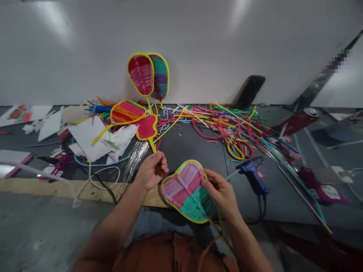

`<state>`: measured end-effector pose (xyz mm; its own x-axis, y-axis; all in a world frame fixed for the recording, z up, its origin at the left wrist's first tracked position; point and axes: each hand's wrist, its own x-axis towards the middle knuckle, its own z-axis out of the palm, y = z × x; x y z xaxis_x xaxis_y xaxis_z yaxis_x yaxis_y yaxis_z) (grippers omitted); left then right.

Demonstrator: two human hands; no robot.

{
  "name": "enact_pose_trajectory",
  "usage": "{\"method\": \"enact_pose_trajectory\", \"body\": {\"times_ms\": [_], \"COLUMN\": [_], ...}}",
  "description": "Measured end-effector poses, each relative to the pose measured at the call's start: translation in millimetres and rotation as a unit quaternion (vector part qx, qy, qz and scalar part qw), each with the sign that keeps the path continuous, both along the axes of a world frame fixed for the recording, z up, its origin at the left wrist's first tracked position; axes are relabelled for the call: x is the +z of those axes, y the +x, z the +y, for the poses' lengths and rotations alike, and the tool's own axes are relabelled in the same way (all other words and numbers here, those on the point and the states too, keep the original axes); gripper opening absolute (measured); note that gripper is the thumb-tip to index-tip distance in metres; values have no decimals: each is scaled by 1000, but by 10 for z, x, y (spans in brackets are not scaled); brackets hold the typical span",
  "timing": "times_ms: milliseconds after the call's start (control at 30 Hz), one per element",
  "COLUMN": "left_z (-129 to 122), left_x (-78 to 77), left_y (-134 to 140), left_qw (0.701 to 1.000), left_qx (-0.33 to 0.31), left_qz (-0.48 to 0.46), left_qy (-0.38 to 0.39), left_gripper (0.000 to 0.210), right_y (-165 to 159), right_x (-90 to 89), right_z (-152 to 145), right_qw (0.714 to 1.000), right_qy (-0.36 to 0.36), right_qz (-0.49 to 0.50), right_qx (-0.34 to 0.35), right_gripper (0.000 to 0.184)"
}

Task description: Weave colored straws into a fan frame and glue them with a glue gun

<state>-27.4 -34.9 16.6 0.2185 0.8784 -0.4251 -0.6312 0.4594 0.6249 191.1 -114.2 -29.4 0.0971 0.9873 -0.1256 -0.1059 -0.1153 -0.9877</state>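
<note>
My right hand (222, 192) grips the edge of a heart-shaped hand fan (187, 189), thumb on its face. The fan has a yellow fuzzy rim, pink and purple stripes above and green below, and its yellow handle points down toward my lap. To its left, my left hand (153, 170) is closed with curled fingers. Its fingertips meet the handle end of a small pink fan (146, 127); whether they hold that handle or something small is hidden. An orange and pink fan (128, 112) lies beside the pink one.
Two fans (141, 75) lean on the white wall. Colourful pipe cleaners (215, 121) spread along the back, with scissors (239, 150) among them. A blue glue gun (253, 175), a phone (249, 91) and a can (300, 120) stand right. White paper scraps (90, 138) and cables lie left.
</note>
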Motion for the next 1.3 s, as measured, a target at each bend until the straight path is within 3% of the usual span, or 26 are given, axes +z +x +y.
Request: {"method": "enact_pose_trajectory", "body": {"times_ms": [133, 300, 467, 767, 967, 1300], "left_z": [30, 18, -34, -53, -110, -148], "left_x": [98, 210, 211, 121, 26, 13], "left_y": [-1, 25, 15, -10, -31, 23], "left_qw": [999, 996, 993, 994, 994, 997], "left_qx": [-19, -61, -72, -73, -71, -36], "left_qz": [16, -54, -88, -75, -35, 45], "left_qy": [38, 37, 28, 19, 73, 56], "left_gripper": [35, 72, 82, 67, 30, 25], "right_y": [-36, -57, -38, -26, -23, -29], "right_x": [-13, -56, -109, -120, -137, -103], "right_z": [-1, 3, -4, -25, -33, -33], "right_qw": [999, 998, 998, 997, 997, 998], "right_qy": [-6, 2, 6, -5, -16, -17], "right_qz": [-43, -64, -64, -71, -75, -64], "right_qx": [4, 0, 8, 11, 3, 3], "right_gripper": [41, 43, 41, 41, 43, 42]}}
